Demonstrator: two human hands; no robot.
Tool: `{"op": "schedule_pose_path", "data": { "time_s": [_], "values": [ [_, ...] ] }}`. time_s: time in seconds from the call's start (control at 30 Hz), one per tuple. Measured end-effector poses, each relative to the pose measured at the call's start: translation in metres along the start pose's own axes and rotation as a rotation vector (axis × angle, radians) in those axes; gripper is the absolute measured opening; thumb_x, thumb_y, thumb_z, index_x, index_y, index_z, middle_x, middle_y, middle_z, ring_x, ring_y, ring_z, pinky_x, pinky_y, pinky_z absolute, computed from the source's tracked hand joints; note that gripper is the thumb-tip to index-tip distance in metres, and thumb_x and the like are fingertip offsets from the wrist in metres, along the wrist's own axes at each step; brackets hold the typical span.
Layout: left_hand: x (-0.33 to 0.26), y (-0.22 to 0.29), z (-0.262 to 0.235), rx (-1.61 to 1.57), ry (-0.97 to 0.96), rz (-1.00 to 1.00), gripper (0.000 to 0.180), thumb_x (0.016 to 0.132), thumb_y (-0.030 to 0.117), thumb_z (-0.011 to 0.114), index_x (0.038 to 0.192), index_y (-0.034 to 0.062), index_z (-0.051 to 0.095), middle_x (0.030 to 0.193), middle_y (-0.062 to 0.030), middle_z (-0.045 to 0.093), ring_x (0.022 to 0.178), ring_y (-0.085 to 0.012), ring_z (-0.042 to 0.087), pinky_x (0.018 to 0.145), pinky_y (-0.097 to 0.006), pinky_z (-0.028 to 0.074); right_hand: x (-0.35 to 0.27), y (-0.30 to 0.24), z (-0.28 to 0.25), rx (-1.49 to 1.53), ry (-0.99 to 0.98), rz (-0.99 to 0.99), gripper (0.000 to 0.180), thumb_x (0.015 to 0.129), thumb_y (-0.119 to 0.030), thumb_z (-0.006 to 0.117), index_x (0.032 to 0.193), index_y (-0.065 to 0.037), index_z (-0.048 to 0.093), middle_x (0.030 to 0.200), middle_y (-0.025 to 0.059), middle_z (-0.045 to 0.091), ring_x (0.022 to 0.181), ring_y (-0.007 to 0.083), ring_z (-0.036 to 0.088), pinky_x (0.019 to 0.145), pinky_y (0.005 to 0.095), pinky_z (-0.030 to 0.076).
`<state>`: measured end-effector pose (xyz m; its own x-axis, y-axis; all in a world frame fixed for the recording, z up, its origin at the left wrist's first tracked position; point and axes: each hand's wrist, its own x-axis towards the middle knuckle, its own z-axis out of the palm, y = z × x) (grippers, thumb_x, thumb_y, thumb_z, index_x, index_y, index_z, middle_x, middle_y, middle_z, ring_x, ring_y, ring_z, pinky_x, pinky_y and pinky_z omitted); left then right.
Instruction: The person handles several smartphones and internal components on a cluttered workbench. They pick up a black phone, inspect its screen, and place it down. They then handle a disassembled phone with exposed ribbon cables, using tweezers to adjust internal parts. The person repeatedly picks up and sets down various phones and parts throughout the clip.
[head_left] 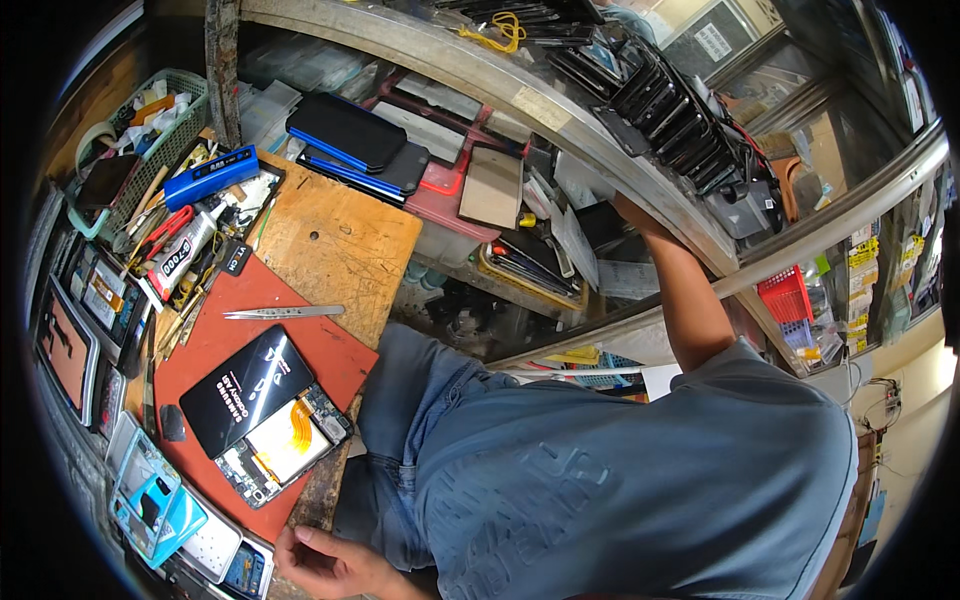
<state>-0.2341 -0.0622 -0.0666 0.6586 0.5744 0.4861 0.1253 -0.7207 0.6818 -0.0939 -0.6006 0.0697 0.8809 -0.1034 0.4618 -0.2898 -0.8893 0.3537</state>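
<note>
Head view: left hand [325, 563] is rested at near edge of table [345, 250], fingers loosely curled, nothing held. Opened phone [262, 412], black cover lifted off its exposed insides, is laid on red mat [335, 355] just beyond that hand. Tweezers [283, 313] are laid farther back on the mat. Right arm is stretched far right into shelf [560, 255]; right hand hidden, grip can't be told.
</note>
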Motion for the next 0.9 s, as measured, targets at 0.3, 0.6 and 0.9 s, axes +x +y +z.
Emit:
{"op": "schedule_pose_path", "data": {
  "time_s": [0.3, 0.6, 0.9],
  "values": [
    [-0.004, -0.007, 0.011, -0.11, 0.041, 0.021, 0.014, 0.102, 0.01, 0.063, 0.102, -0.0041, 0.067, 0.091, -0.0149, 0.064, 0.078, -0.0254, 0.062, 0.068, -0.034, 0.051, 0.005, -0.013, 0.095, -0.182, -0.863, 0.212, 0.038, 0.092, -0.018, 0.065, 0.126, -0.004, 0.066, 0.134, 0.0214, 0.066, 0.125, 0.0396, 0.063, 0.102, 0.0529, 0.052],
    [0.01, 0.009, 0.01, -0.2, 0.029, 0.026, 0.013, 0.082, 0.001, 0.07, 0.095, 0.0025, 0.069, 0.08, -0.0098, 0.068, 0.066, -0.0252, 0.066, 0.058, -0.035, 0.053, -0.018, 0.125, 0.206, -0.066, -0.859, 0.014, 0.053, 0.089, -0.014, 0.064, 0.14, 0.002, 0.059, 0.132, 0.0293, 0.065, 0.128, 0.0426, 0.06, 0.109, 0.0461, 0.048],
    [0.014, 0.01, 0.003, -0.288, -0.069, 0.081, 0.006, 0.086, 0.004, 0.073, 0.09, 0.0049, 0.069, 0.08, -0.0075, 0.067, 0.07, -0.0257, 0.067, 0.06, -0.036, 0.053, 0.026, -0.196, 0.017, 0.715, -0.141, -0.522, 0.031, 0.096, -0.008, 0.063, 0.124, 0.006, 0.067, 0.116, 0.0261, 0.07, 0.103, 0.0437, 0.068, 0.09, 0.0459, 0.053]
  ]
}}
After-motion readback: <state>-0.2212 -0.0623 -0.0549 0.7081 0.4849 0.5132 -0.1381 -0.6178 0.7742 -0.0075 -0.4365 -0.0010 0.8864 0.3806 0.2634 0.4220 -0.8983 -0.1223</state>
